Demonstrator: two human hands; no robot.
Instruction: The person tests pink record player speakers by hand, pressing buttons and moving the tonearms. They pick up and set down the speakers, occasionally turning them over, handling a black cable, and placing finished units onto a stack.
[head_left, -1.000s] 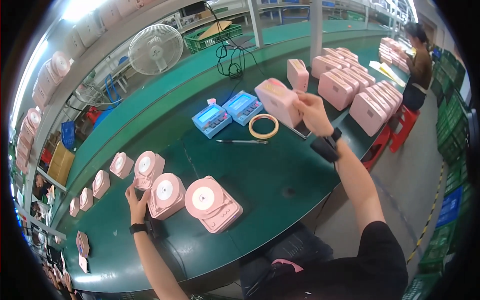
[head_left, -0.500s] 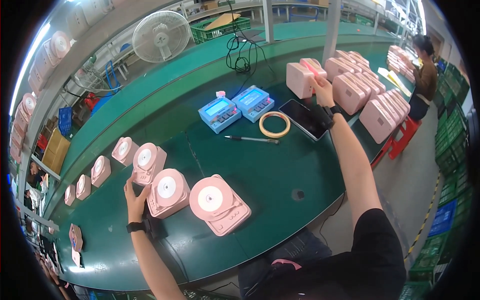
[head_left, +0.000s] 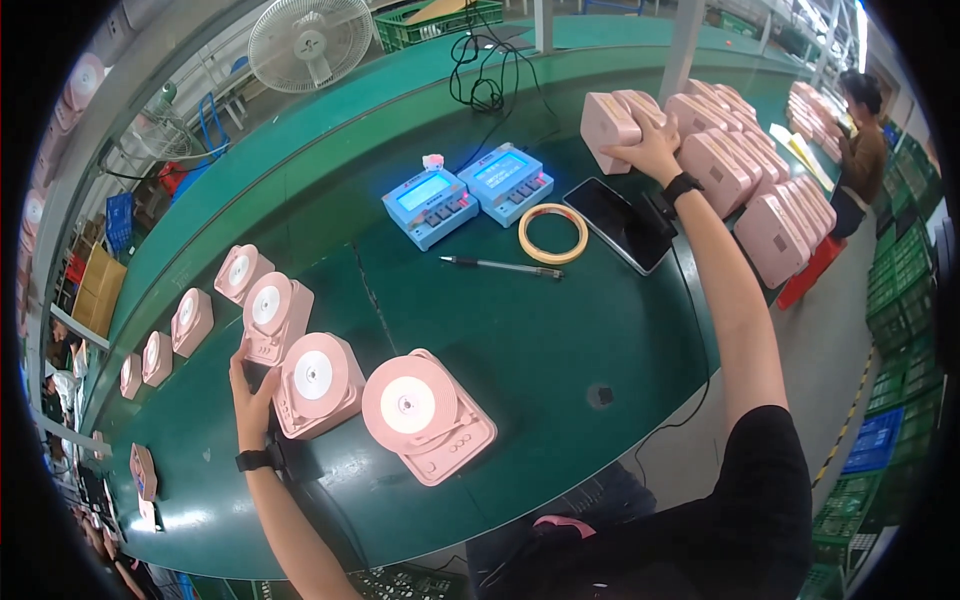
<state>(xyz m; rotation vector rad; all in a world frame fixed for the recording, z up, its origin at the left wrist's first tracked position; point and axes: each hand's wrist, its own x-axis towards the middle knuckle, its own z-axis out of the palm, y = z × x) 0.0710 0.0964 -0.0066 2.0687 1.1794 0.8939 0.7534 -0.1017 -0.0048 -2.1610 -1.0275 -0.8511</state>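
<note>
Several pink mini record players with white disc labels lie on the green bench. My left hand (head_left: 252, 398) is at the near left, thumb and fingers apart. Its fingertips reach the front edge of one pink record player (head_left: 268, 315), and its thumb is beside a second record player (head_left: 318, 380). A third record player (head_left: 425, 410) lies just right of these. At the back right, my right hand (head_left: 655, 148) is wrapped round a pink record player (head_left: 607, 125) standing on edge, its thumb on the near side and fingers over the top. The palm hides part of it.
Behind my right hand stand rows of upright pink record players (head_left: 718, 168). Two blue devices with lit screens (head_left: 432, 205), a tape roll (head_left: 553, 234), a pen (head_left: 500, 267) and a black phone (head_left: 620, 225) lie mid-bench. A fan (head_left: 310, 45) stands beyond; a person (head_left: 860, 140) sits far right.
My right hand has gone from pinching the top of an upright record player to spreading its fingers round it. My left hand stays beside the same record players. The view has shifted slightly.
</note>
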